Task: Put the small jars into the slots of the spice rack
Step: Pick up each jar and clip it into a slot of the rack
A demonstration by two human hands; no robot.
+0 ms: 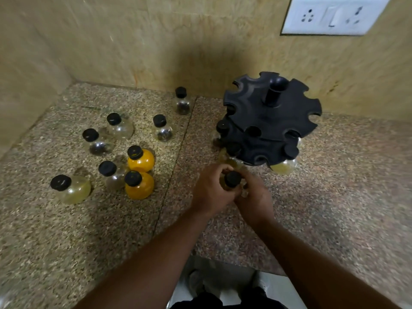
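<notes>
Granite counter (66, 241), left side: the loose jars stand upright and well apart from the rack. Among them are a pale yellow jar (74, 191) nearest the edge and two orange jars (140, 162) touching each other, all capped black and within easy reach. Centre: your left hand (211, 190) and right hand (256, 197) both curl round the held jar (232, 179), cap up, just in front of the spice rack (272, 117). Judgement: you use two hands to keep the neck level for sliding sideways into a notch. Right: the rack's lower tier (256, 143) already carries several jars, while the upper tier's slots appear unfilled. Obstructions: the seated jars flank the near notches, and the upper tier overhangs the lower, so approach from outside, not from above. Far right on the wall, a socket plate (334, 15) stands clear of the work.
</notes>
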